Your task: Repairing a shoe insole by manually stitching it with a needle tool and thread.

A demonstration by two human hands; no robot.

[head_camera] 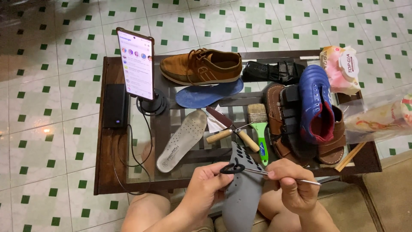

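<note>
My left hand (205,189) holds a grey perforated shoe piece (242,189) upright over my lap and pinches a small black loop of strap (231,168) against its top. My right hand (292,187) grips a thin metal awl or needle tool (274,176) lying nearly level, its tip pointing left at the black loop. Both hands sit just in front of the near edge of the low glass-topped table (112,180).
On the table: a phone on a stand (137,64), a black power bank (115,105), a brown shoe (201,66), blue insole (209,94), grey insole (182,139), knives, a green-handled brush (259,129), sandals, a blue shoe (315,103), bagged items at right. Tiled floor surrounds.
</note>
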